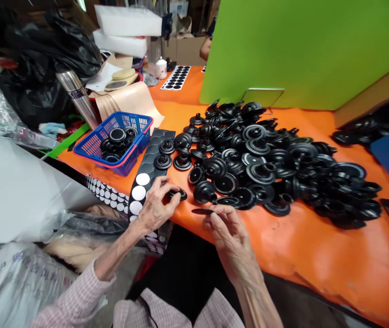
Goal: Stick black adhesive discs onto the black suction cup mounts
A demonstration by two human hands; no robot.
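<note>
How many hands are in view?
2: the left hand on a black part, the right hand pinching a thin disc near the pile. At the back, another person's arm shows; its hand may be hidden.

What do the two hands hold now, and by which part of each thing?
The right hand pinches a thin black disc by one edge. The left hand grasps a black round part; its fingers mostly hide where.

Round black parts (261, 172) are lying on an orange-covered table (283, 243); a blue rectangular plastic basket (133, 159) is sitting at their nine o'clock, a flat green panel (283, 50) standing at twelve.
</note>
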